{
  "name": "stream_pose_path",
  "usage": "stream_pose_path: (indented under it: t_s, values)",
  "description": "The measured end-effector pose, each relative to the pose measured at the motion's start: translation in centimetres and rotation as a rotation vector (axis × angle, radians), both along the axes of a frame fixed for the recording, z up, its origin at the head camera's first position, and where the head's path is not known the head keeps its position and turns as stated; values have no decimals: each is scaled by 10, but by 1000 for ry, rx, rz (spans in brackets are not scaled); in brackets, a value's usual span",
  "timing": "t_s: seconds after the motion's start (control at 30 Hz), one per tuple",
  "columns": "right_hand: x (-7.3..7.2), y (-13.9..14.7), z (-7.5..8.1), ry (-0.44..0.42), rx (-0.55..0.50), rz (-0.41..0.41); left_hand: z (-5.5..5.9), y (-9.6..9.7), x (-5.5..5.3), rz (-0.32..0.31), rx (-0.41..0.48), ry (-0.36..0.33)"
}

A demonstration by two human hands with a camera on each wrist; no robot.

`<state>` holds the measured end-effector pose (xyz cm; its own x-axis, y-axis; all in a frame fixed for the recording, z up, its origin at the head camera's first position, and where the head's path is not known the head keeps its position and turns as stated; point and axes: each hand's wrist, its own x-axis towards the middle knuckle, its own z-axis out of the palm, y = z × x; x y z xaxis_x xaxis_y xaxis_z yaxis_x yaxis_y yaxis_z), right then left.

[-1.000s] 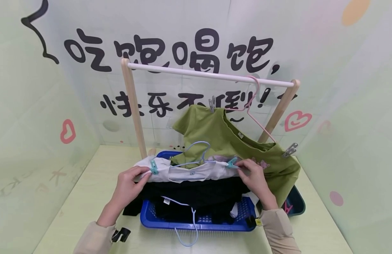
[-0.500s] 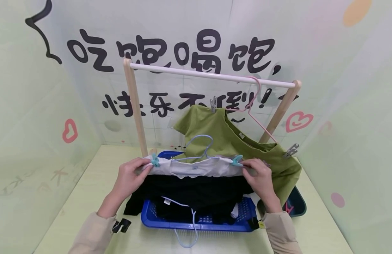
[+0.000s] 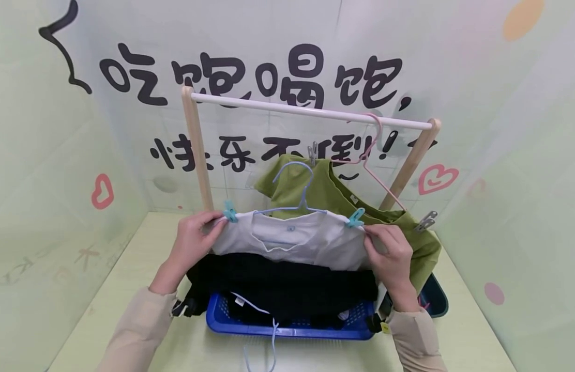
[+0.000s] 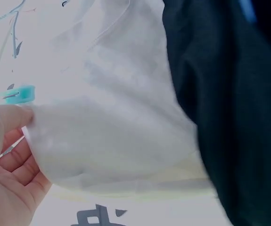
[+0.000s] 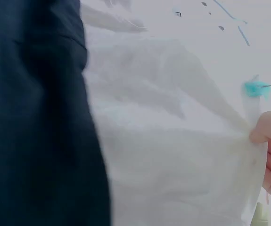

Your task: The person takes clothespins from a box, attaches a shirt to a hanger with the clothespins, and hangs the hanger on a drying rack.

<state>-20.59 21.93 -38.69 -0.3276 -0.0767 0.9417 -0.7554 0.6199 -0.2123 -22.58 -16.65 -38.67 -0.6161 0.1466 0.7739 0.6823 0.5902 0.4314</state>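
Note:
In the head view a white shirt [image 3: 292, 243] hangs between both hands, on a light blue hanger [image 3: 302, 196]. My left hand [image 3: 191, 238] pinches its left shoulder beside a teal clothespin [image 3: 230, 212]; in the left wrist view the thumb presses the white cloth just by that pin. My right hand [image 3: 391, 253] pinches the other shoulder, near a second teal clothespin [image 3: 355, 217]. Below, a black garment [image 3: 287, 287] covers much of a blue basket [image 3: 287, 330], and another light blue hanger [image 3: 274, 341] sticks out of it toward the front.
Behind stands a rack with a white rail [image 3: 287, 105] and wooden posts. A green T-shirt [image 3: 301, 178], pegged with grey clips, hangs from it on a pink hanger [image 3: 368, 147]. A dark green bin [image 3: 436, 297] with a pink clothespin stands at the right.
Both hands have raised the white shirt with its hanger; more of its front shows, and the hanger's hook stands higher before the green T-shirt. The black garment and front hanger have shifted slightly.

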Motion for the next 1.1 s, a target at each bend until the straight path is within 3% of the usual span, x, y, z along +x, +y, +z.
stream_pose_path:
  t_s: [0.3, 0.57, 0.87, 1.1]
  values:
    - [5, -1, 17, 50, -42, -183, 32, 24, -36, -32, 29, 45]
    - [3, 0, 36, 54, -72, -303, 58, 42, -61, -39, 49, 88]
    - [-9, -3, 61, 27, -70, -343, 80, 55, -78, 32, 142, 70]
    - [-15, -6, 72, -2, -57, -367, 85, 58, -88, 54, 180, 71]
